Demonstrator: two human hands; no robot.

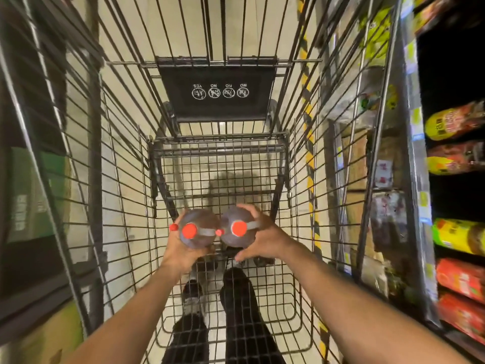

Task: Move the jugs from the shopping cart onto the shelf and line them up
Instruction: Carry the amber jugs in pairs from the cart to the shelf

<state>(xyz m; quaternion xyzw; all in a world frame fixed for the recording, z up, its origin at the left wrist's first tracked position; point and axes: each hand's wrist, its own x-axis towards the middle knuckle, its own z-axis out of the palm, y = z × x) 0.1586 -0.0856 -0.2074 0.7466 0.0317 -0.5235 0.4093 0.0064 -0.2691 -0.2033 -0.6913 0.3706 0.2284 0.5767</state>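
Most of each jug is hidden from me, since I am looking straight down on their tops and my own fingers cover the sides; I cannot make out any label or read what is inside beyond a dark brownish colour. The shelf (456,179) on my right is cut off by the edge of the view and blurred, so its packets show only as red, yellow and green shapes. Through the wire floor of the shopping cart (126,179) I can see my dark trouser legs and shoes, broken up by the grid. Both my forearms reach forward and down into the cart. My left hand (183,252) cups the left jug (198,228) from beneath and at its outer side, fingers curled round it. My right hand (262,239) wraps the right jug (237,229) from its outer side, fingers over the far edge, thumb low near me. There are two jugs, each with one round red cap and a grey handle, and they sit side by side, touching or nearly so, inside the cart near its floor. I count four round safety symbols on the black seat flap (217,91) ahead.
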